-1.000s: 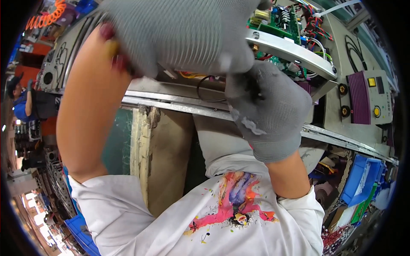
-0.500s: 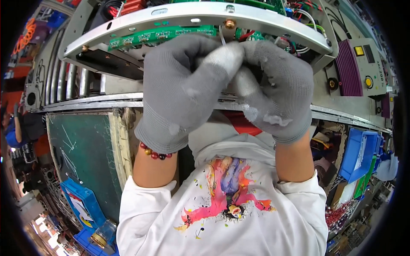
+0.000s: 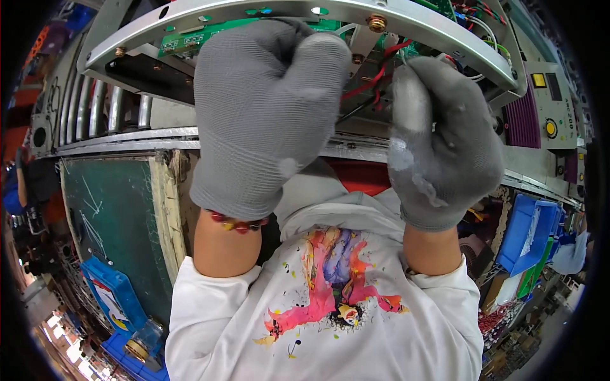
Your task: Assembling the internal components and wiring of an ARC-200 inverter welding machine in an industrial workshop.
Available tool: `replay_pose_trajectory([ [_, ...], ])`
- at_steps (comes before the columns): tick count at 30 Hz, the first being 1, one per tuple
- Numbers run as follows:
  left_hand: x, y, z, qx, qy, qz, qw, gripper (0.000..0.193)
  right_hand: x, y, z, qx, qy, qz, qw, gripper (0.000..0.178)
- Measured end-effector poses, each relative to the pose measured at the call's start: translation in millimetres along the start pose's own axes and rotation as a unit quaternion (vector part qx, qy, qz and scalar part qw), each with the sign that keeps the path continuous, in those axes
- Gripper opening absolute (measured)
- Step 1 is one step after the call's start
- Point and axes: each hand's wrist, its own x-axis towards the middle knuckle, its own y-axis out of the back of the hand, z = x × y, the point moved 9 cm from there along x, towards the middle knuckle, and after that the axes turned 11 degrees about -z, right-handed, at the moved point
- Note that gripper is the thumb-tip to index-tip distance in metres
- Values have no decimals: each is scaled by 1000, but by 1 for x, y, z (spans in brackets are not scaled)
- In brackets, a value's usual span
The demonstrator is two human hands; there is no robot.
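A metal chassis [image 3: 286, 10] with a silver front rail stands open in front of me. Inside it are a green circuit board [image 3: 190, 43] and red wires [image 3: 381, 71]. My left hand [image 3: 267, 108], in a grey glove, is closed at the board, thumb pressed on the curled fingers. A short white cable [image 3: 346, 28] shows beside its thumb; whether the hand grips it is hidden. My right hand [image 3: 441, 127], gloved too, pinches with thumb and forefinger just below the rail, right of the red wires. What lies between those fingertips is too small to name.
A roller conveyor [image 3: 95, 105] runs to the left of the chassis. At the right stands a grey and purple boxy machine [image 3: 553, 108] with a yellow knob. A green board [image 3: 124, 222] lies lower left, and blue bins [image 3: 526, 233] sit lower right.
My hands have parted from their meeting point, the left moving slightly left and up, the right moving right. Red wires between them now show. The chassis appears a little higher in view.
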Motion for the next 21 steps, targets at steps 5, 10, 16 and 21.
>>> replay_pose_trajectory([
  [5,-6,-7,20,217,-93,29,971,22,5,-1,-3,-45,16,-30,998,6],
  [10,-7,-4,14,111,-49,4,993,24,2,-4,10,61,-57,-70,994,7],
  [16,-9,-3,28,222,-129,39,966,22,5,-2,11,47,-73,-51,995,5],
  [21,-2,3,9,-57,43,-36,997,23,5,-15,17,143,-133,-57,979,11],
])
